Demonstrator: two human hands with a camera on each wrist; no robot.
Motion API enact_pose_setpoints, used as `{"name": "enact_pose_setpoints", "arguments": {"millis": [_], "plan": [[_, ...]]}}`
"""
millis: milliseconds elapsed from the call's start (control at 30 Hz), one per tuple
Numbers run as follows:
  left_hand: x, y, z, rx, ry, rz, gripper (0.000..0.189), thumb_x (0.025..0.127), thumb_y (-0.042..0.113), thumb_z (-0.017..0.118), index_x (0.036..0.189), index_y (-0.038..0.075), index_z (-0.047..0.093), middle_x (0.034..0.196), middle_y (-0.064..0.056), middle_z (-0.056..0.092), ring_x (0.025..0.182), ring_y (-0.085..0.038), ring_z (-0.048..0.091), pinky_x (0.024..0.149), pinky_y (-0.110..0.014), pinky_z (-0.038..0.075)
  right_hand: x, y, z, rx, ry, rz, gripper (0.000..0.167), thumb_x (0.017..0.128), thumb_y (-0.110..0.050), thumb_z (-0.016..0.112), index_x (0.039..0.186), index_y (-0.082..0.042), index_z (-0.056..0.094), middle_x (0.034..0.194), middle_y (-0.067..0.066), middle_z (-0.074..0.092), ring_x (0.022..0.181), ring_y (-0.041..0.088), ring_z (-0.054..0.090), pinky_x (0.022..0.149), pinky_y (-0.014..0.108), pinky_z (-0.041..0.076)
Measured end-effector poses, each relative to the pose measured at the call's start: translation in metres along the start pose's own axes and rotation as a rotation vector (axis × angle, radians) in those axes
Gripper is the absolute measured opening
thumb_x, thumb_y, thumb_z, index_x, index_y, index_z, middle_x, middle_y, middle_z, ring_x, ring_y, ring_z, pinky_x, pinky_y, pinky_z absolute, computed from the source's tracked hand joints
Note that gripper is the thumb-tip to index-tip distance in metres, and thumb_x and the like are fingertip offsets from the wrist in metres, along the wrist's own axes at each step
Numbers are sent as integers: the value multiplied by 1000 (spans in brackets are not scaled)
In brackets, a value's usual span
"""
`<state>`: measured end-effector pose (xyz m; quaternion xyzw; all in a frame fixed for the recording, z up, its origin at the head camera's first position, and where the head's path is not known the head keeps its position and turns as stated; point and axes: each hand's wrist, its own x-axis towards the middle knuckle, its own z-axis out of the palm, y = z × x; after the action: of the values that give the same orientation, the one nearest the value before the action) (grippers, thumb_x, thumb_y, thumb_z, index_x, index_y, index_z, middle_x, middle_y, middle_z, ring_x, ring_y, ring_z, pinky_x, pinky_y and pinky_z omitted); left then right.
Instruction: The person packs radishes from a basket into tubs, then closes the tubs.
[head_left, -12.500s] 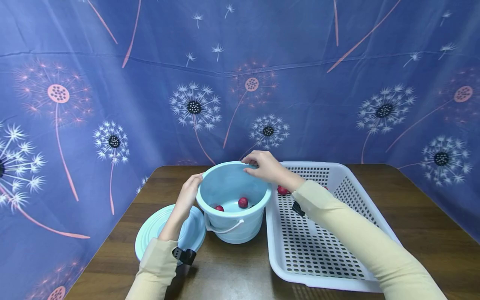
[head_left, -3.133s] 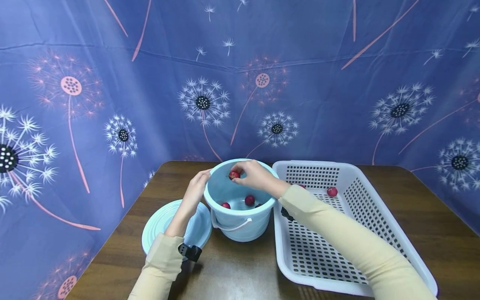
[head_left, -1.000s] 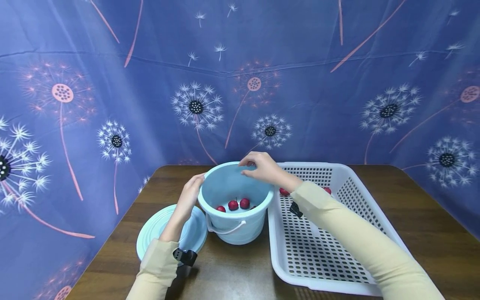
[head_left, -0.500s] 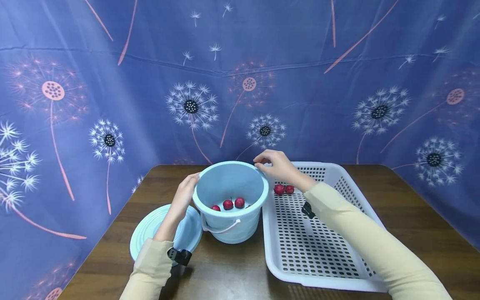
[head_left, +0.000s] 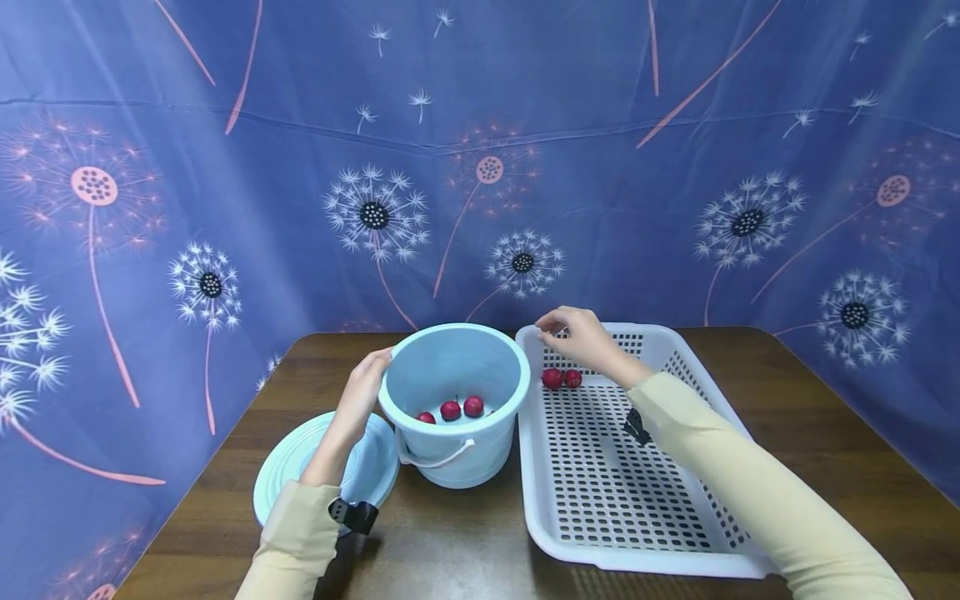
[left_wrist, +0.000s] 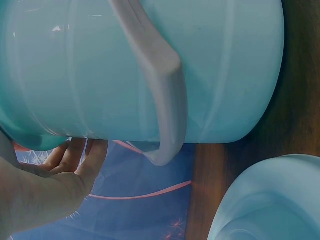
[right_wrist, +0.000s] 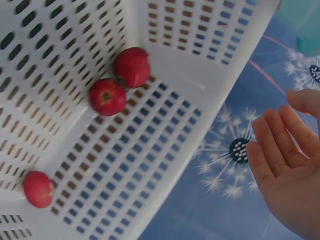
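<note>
Found red fruits on the floor of the blue bucket, three plain plus a sliver of another, contained by deep walls. Counted three stray fruits at the far end of the white basket, two close together, one apart; basket set just beside the bucket, presumably for easy reach. Saw the left hand at the bucket's rim, probably as a steadying touch; with the thumb hidden, could not tell a firm grip from light contact. Noted the right hand above the basket's far left corner, fingers loosely bent, holding nothing. Found the handle lowered, likely out of the mouth's way. Recorded a round lid set aside on the wooden table, left of the bucket.
</note>
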<state>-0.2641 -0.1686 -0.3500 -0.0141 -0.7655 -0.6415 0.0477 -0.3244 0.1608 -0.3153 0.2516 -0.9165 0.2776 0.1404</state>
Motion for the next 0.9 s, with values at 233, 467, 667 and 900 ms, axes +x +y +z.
{"name": "enact_pose_setpoints", "arguments": {"millis": [233, 467, 667, 900], "plan": [[0, -1, 0, 0, 2, 0, 44, 100, 26, 34, 134, 0, 45, 136, -20, 48, 126, -28, 44, 105, -40, 33, -6, 22, 3, -11, -10, 70, 27, 87, -15, 65, 109, 1, 66, 103, 14, 66, 93, 26, 63, 81, 40, 52], [1, -2, 0, -3, 2, 9, 44, 100, 25, 34, 134, -1, 46, 136, -20, 48, 127, -28, 43, 106, -40, 32, -10, 39, 4, -32, -10, 106, 27, 87, -17, 64, 107, 0, 66, 104, 16, 66, 91, 27, 62, 81, 42, 52], [2, -2, 1, 2, 0, 13, 44, 100, 23, 33, 134, -2, 45, 137, -20, 47, 128, -29, 42, 107, -41, 32, -12, 49, 5, -45, -42, 154, 28, 88, -17, 63, 109, 1, 65, 105, 17, 66, 92, 28, 61, 80, 43, 51], [2, -2, 1, 12, 14, 17, 44, 100, 23, 33, 134, -1, 45, 137, -20, 47, 128, -28, 42, 107, -41, 31, -14, 58, 10, -114, -94, 198, 26, 87, -16, 65, 107, 0, 66, 104, 16, 67, 90, 26, 62, 80, 42, 51]]}}
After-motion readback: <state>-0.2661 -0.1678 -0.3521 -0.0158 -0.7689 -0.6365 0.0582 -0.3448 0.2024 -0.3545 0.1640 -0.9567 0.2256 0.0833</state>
